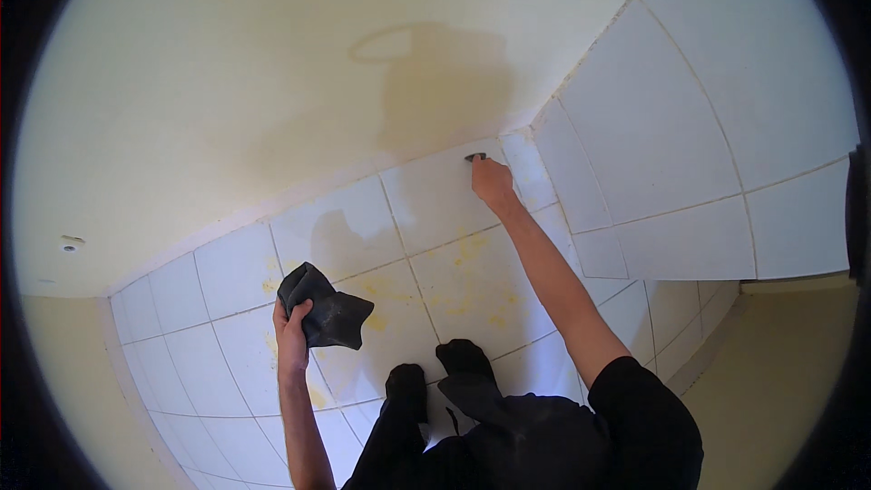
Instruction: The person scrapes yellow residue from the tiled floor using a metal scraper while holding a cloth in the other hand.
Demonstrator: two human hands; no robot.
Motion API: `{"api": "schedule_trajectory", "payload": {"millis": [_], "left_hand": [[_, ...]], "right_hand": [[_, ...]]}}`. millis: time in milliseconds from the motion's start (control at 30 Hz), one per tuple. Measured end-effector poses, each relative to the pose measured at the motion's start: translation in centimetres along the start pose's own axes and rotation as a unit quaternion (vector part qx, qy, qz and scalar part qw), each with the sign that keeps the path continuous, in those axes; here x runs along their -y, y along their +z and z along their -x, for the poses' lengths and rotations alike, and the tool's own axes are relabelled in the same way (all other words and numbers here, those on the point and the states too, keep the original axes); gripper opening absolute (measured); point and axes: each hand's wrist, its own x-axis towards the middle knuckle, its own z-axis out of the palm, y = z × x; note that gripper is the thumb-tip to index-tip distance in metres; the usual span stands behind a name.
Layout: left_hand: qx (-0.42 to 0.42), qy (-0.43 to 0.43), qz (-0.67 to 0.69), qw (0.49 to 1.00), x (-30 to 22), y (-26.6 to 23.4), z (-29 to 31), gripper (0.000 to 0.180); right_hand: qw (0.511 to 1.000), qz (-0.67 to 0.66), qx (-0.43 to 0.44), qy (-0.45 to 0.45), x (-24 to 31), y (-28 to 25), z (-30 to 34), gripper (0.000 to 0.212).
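- Black folded item (337, 316): located in the left hand, above the tiled floor (240, 277), left of centre; its exact kind cannot be determined.
- Left hand (290, 338): grips the item's left side, thumb across the near face.
- Small dark object (474, 157): located at the fingertips of the right hand (493, 182), near the floor's far corner; contact with the floor cannot be determined.
- Right hand: fingers curled, pinching this object, arm extended.
- Floor: white tiles bearing yellow marks (454, 295).
- Dark-covered feet (464, 358): positioned between the forearms.
- Perimeter: cream wall (227, 82) ahead; white tiled surface (662, 118) at right.
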Motion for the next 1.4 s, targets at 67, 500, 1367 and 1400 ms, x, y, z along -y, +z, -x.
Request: {"api": "schedule_trajectory", "payload": {"millis": [67, 500, 1367, 1400], "left_hand": [[-0.002, -0.003, 0.001, 1.000, -0.2, 0.0, 0.1, 0.045], [0.000, -0.006, 0.000, 1.000, 0.1, -0.4, 0.0, 0.045], [-0.005, -0.018, 0.003, 1.000, 0.6, -0.6, -0.2, 0.044], [-0.006, -0.018, 0.002, 1.000, 0.6, -0.7, -0.2, 0.044]], "right_hand": [[0.999, 0.014, 0.025, -0.014, 0.1, 0.0, 0.1, 0.037], [1.000, -0.009, 0.021, -0.012, 0.3, 0.3, 0.3, 0.048], [0.999, -0.002, 0.016, -0.051, 3.5, 1.2, -0.6, 0.038], [0.999, -0.013, -0.016, -0.044, 3.6, 1.3, -0.5, 0.038]]}}
